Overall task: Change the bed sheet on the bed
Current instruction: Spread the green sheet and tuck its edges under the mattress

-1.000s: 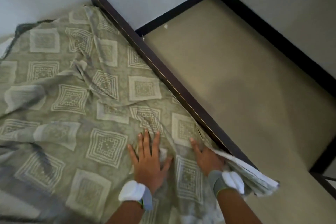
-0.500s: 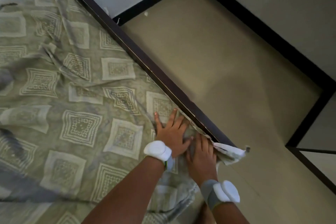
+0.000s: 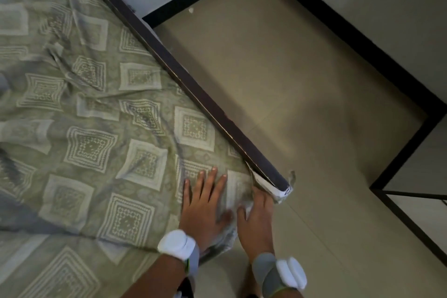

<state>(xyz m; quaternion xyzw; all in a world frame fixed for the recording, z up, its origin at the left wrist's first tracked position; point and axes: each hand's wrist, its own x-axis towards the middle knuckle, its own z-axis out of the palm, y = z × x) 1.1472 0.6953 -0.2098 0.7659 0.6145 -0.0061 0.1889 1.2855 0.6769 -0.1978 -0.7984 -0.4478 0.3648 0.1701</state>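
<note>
White-and-grey bands worn on both wrists. Left hand (image 3: 205, 208) laid flat on sheet (image 3: 96, 133), fingers spread, nothing gripped. Right hand (image 3: 257, 220) pressed at mattress corner beside it, fingertips hidden in fabric; grip cannot be told. Green patterned sheet spread wrinkled over bed, tucked along dark frame (image 3: 193, 87). Floor (image 3: 278, 80) beyond.

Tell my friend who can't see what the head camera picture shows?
Two hands work at a bed's corner: the left hand presses flat on a green patterned sheet, the right hand tucks its edge beside the dark bed frame. Beige floor lies beyond.
</note>
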